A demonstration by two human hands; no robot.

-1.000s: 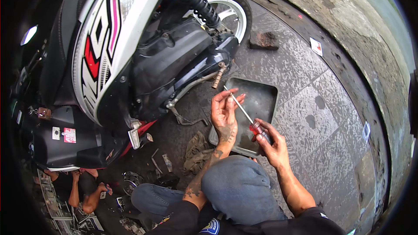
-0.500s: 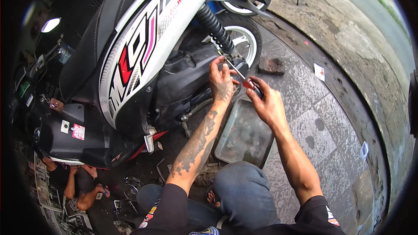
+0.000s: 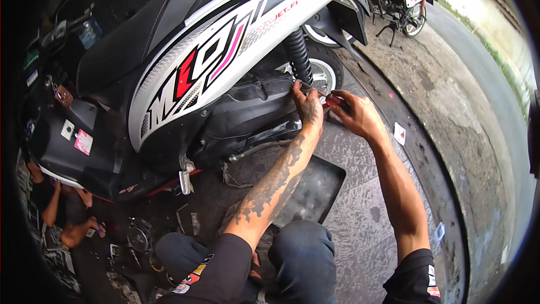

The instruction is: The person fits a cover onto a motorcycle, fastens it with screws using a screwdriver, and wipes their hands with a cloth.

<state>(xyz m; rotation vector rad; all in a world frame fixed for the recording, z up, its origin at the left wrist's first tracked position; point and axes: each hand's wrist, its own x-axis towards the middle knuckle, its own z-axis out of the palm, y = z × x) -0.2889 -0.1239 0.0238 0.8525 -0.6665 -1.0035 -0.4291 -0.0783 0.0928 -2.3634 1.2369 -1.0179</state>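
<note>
A screwdriver [image 3: 332, 100] with a red and dark handle is gripped in my right hand [image 3: 361, 116], its shaft pointing left toward my left hand [image 3: 309, 108]. The left fingers are closed near the shaft's tip, at the rear end of the black engine-side cover [image 3: 242, 107]. What they pinch, if anything, is hidden. Both hands work just below the black rear shock absorber [image 3: 300, 59], in front of the rear wheel [image 3: 327, 73]. The white and black scooter [image 3: 194, 73] fills the upper left.
A shallow dark tray [image 3: 315, 191] lies on the floor below my left forearm. Another motorcycle [image 3: 399, 0] stands at the upper right, near the road [image 3: 484, 73]. At lower left, a person [image 3: 73, 214] sits beside scattered parts and a round metal part [image 3: 138, 236].
My view has shifted, showing more of the scooter's rear and the other motorcycle. The screwdriver has swung from a steep slant to nearly level, and my hands are closer together.
</note>
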